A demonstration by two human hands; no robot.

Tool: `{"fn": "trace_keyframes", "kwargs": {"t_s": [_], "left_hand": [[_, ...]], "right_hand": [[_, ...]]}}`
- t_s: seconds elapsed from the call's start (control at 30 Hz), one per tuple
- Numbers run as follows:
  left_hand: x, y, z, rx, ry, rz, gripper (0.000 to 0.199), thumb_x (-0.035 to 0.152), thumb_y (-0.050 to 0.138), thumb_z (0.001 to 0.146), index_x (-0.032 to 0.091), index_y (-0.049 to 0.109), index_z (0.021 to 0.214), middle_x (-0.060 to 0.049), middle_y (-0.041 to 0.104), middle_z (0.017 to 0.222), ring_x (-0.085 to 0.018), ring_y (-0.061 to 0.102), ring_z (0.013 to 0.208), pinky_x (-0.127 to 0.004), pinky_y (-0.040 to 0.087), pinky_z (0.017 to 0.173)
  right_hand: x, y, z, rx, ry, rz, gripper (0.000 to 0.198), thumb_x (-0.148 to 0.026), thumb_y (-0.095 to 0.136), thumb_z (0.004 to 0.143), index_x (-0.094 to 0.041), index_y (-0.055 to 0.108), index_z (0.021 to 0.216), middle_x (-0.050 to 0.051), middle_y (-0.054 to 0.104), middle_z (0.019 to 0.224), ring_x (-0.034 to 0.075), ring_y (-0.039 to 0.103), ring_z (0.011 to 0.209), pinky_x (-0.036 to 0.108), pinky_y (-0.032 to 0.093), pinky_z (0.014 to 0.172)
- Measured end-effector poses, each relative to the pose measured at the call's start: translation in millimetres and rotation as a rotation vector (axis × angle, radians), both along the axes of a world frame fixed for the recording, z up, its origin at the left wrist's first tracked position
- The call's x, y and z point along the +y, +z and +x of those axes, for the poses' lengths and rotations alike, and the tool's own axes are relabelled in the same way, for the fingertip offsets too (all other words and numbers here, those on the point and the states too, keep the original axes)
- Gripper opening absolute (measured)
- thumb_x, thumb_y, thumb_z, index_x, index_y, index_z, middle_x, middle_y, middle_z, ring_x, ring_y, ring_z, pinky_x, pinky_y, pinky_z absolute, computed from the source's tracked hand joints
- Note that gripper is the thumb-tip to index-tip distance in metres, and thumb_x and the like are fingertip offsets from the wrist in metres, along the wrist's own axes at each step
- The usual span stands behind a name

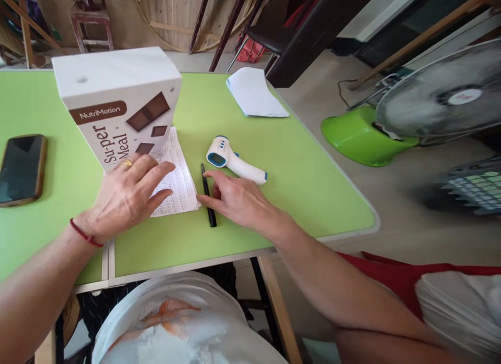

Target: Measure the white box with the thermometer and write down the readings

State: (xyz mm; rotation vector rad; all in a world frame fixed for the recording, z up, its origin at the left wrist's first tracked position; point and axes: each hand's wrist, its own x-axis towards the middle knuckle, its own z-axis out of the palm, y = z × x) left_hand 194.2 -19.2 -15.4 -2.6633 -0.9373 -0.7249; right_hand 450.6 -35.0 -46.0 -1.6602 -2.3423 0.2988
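My left hand (pixel 127 189) lies over a sheet of handwritten paper (pixel 178 184) at the foot of a tall white box (pixel 117 74). Its thumb and index finger are spread; the tips of its other fingers are hidden. The box stands upright, with brown chocolate pictures and "NutriMotion" on its front. My right hand (pixel 242 199) is open, thumb and index finger apart. Its thumb tip is at the paper's right corner, and its index fingertip is by the upper part of a black pen (pixel 210 213). Just beyond lies a white and blue infrared thermometer (pixel 245 168).
A dark phone (pixel 22 169) lies on the green table (pixel 313 202) at the left. Folded white paper (pixel 254 93) rests near the far right edge. A fan (pixel 442 98) and a green plastic basin or stool (pixel 352 137) stand on the floor at the right.
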Motion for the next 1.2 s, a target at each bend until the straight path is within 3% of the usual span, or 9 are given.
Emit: {"fn": "trace_keyframes", "kwargs": {"t_s": [0.17,0.27,0.37,0.47,0.57,0.73,0.83,0.97,1.2], "left_hand": [[-2,-8.4,3,0.445,0.125,-0.378,0.037,0.034,0.047,0.099,0.021,0.050,0.134,-0.008,0.062,0.095,-0.022,0.062,0.074,-0.028,0.042,0.053],[-5,-8.0,6,0.492,0.141,-0.407,0.040,0.038,0.045,0.100,0.024,0.049,0.136,-0.009,0.060,0.096,-0.024,0.062,0.078,-0.029,0.043,0.056],[-9,-7.0,9,0.472,0.134,-0.401,0.047,0.048,0.045,0.098,0.025,0.048,0.139,-0.011,0.058,0.098,-0.027,0.061,0.083,-0.032,0.046,0.060],[-12,-6.1,12,0.494,0.163,-0.400,0.051,0.054,0.042,0.098,0.027,0.046,0.141,-0.012,0.057,0.099,-0.029,0.060,0.083,-0.034,0.046,0.061],[-14,-6.1,15,0.505,0.187,-0.398,0.050,0.053,0.042,0.098,0.028,0.046,0.141,-0.012,0.056,0.098,-0.029,0.059,0.082,-0.036,0.047,0.061],[-12,-10.1,18,0.444,0.128,-0.376,0.047,0.045,0.047,0.095,0.025,0.050,0.137,-0.013,0.053,0.098,-0.029,0.056,0.085,-0.039,0.048,0.067],[-9,-13.1,20,0.407,0.056,-0.386,0.042,0.040,0.048,0.094,0.027,0.054,0.133,-0.011,0.052,0.097,-0.028,0.054,0.086,-0.040,0.048,0.072],[-9,-14.5,23,0.391,0.053,-0.394,0.042,0.045,0.047,0.095,0.028,0.055,0.133,-0.011,0.051,0.096,-0.029,0.053,0.086,-0.041,0.047,0.072],[-11,-12.4,31,0.382,0.067,-0.412,0.040,0.045,0.044,0.097,0.028,0.056,0.131,-0.011,0.051,0.095,-0.028,0.052,0.086,-0.041,0.044,0.075]], "right_hand": [[-1,-3,2,0.173,0.061,0.068,0.025,-0.021,0.052,0.083,-0.020,0.065,0.105,0.003,0.065,0.072,0.017,0.056,0.058,0.031,0.042,0.056],[-1,1,10,0.484,0.041,0.038,0.021,-0.025,0.047,0.087,-0.022,0.066,0.097,0.004,0.064,0.079,0.017,0.059,0.068,0.033,0.049,0.066],[-6,2,12,0.814,0.046,-0.086,0.027,-0.034,0.059,0.083,-0.025,0.059,0.109,0.002,0.060,0.084,0.017,0.060,0.078,0.033,0.053,0.072],[-13,-6,6,1.047,0.041,-0.097,0.029,-0.041,0.072,0.077,-0.027,0.056,0.096,-0.003,0.051,0.073,0.013,0.053,0.066,0.029,0.051,0.064],[-15,-14,-3,1.171,0.055,-0.132,0.027,-0.051,0.060,0.086,-0.024,0.058,0.090,-0.005,0.049,0.065,0.011,0.049,0.058,0.029,0.048,0.059],[-18,-11,-15,1.132,0.046,-0.294,0.037,-0.051,0.055,0.088,-0.021,0.065,0.108,0.004,0.068,0.088,0.018,0.065,0.080,0.038,0.055,0.079],[-18,-5,-20,1.031,-0.020,-0.240,0.019,-0.034,0.067,0.079,-0.020,0.066,0.091,0.002,0.068,0.079,0.014,0.062,0.067,0.030,0.053,0.064],[-16,-6,-19,0.910,-0.038,-0.222,0.008,-0.025,0.063,0.071,-0.020,0.058,0.074,-0.004,0.059,0.058,0.008,0.047,0.046,0.023,0.040,0.044],[-17,-18,-15,0.804,-0.181,0.028,0.011,-0.026,0.061,0.068,-0.023,0.053,0.061,-0.005,0.054,0.050,0.011,0.046,0.045,0.025,0.040,0.045]]}}
